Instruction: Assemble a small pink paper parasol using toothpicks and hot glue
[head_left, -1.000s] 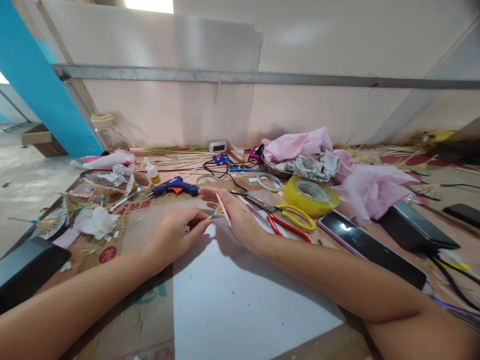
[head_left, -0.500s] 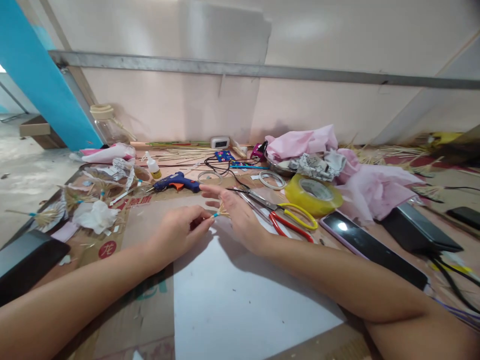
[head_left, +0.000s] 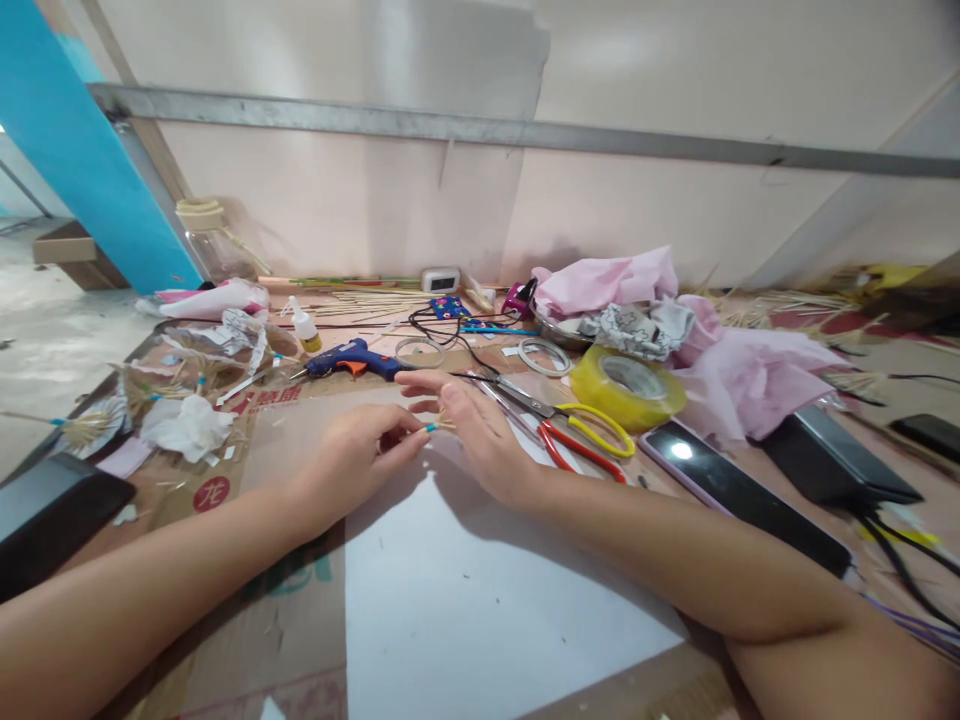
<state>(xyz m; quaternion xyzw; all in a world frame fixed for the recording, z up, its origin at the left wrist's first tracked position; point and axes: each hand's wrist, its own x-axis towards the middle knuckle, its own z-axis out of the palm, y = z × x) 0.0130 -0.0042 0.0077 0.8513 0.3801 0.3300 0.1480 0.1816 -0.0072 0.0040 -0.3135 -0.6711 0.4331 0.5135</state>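
A small bundle of thin pale sticks with a blue band is pinched between the thumb and fingers of my left hand. My right hand is held upright beside it, fingers extended, with its palm toward the bundle's spread end, which it partly hides. Both hands are above the top of a white sheet lying on cardboard. Scissors with red and yellow handles lie just right of my right hand. A blue glue gun rests beyond my left hand.
Yellow tape, a phone and a black box are on the right, near pink cloth. Crumpled white paper and another black box lie left. A small bottle stands behind.
The camera view has shifted slightly. The banded bundle has tilted a little in my left hand, its spread end now lying more level. My right hand has barely moved.
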